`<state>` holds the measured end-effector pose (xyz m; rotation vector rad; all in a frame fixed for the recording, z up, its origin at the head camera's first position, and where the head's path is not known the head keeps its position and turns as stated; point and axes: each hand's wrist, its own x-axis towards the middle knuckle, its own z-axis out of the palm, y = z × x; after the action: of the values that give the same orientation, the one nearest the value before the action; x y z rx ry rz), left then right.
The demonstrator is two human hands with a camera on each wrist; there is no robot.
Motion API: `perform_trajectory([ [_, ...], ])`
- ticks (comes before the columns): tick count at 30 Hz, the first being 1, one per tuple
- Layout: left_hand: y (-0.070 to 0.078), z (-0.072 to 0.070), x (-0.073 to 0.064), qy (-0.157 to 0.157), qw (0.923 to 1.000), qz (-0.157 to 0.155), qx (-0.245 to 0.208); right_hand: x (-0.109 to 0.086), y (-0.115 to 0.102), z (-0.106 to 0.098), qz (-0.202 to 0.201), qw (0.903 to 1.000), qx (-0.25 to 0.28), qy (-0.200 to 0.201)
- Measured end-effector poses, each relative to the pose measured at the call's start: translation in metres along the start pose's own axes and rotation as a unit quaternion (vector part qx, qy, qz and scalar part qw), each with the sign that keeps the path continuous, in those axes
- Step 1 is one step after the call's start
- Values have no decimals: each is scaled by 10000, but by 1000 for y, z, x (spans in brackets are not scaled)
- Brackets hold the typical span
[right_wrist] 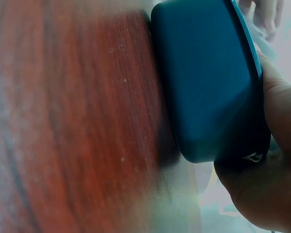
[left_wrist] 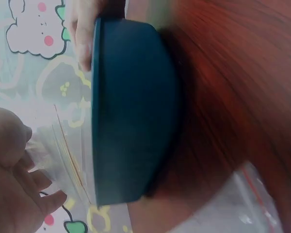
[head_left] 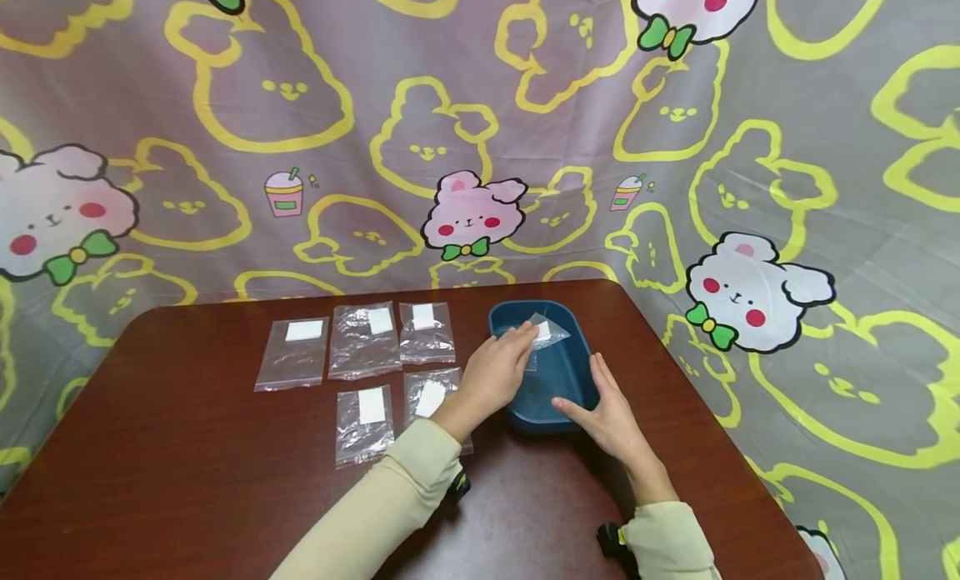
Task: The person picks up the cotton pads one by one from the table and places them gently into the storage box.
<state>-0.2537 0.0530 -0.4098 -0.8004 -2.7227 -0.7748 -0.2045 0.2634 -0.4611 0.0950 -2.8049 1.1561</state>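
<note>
My left hand [head_left: 498, 367] reaches over a blue plastic box [head_left: 517, 313] and pinches a clear zip bag [head_left: 557, 333] with a white label at its fingertips. In the left wrist view the bag [left_wrist: 65, 150] slants from the thumb and fingers across the box's rim. My right hand [head_left: 611, 413] grips the box's near right corner, thumb at the near rim and fingers along the outer right side. The right wrist view shows the box's side wall [right_wrist: 203, 82] with the hand wrapped about its end. Another clear piece of plastic [head_left: 531, 362] shows inside the box, partly covered by the left hand.
Several clear zip bags with white labels lie flat in two rows left of the box, among them a far left bag [head_left: 292, 363] and a near bag [head_left: 364, 438]. The left forearm partly covers one [head_left: 431, 397]. A patterned curtain [head_left: 360, 130] hangs behind the brown table [head_left: 187, 447].
</note>
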Motion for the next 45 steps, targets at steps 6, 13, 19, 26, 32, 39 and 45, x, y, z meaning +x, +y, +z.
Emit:
perform_trajectory([
  [6,18,5,11,-253,9995,95,184,0,1,2,-58,10000,41,-18],
  [13,27,10,15,-350,9991,46,229,1,1,4,-71,10000,20,-36],
  [19,26,14,14,-341,9990,15,306,1,1,3,-140,9999,-1,-19],
  [26,22,18,10,-525,9975,2,477,0,1,2,-98,9999,24,-29],
  [32,19,18,7,-598,9965,18,587,1,3,3,-214,9998,14,42],
  [39,12,15,-4,-489,9980,15,411,1,2,5,-200,9998,44,0],
  [45,6,11,-18,-188,9998,-12,-32,0,6,2,-165,9999,33,-5],
])
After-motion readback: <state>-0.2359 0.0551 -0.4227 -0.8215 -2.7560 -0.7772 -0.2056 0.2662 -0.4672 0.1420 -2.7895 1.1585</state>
